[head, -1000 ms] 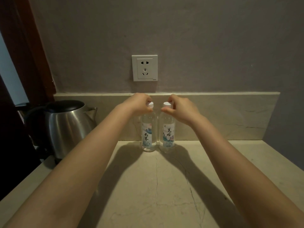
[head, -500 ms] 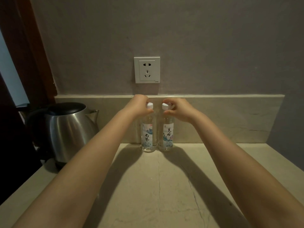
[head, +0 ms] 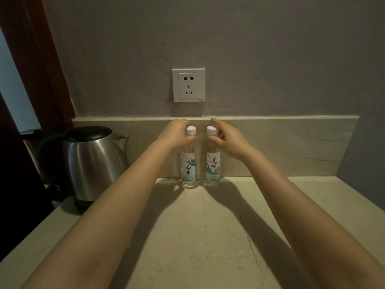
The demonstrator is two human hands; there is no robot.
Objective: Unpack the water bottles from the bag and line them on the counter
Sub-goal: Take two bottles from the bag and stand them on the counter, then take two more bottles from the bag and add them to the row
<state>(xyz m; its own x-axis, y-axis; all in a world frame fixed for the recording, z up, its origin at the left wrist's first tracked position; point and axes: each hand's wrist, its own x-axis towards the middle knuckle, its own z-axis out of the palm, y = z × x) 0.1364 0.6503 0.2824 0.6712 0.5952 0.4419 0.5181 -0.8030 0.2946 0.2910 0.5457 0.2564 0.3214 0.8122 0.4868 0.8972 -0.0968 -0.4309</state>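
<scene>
Two clear water bottles with white caps and pale printed labels stand upright side by side at the back of the marble counter (head: 208, 236), against the backsplash. My left hand (head: 177, 134) grips the neck of the left bottle (head: 189, 170) just below its cap. My right hand (head: 227, 138) holds the neck of the right bottle (head: 213, 167) in the same way. Both caps show above my fingers. No bag is in view.
A stainless steel kettle (head: 91, 161) with a black lid stands on the counter's left side, close to my left forearm. A white wall socket (head: 188, 85) sits above the bottles. A dark wooden frame (head: 35, 59) runs up the left edge.
Both bottles have moved back toward the backsplash and stand closer together. My fingers have slid from the caps down to the necks, leaving the caps uncovered.
</scene>
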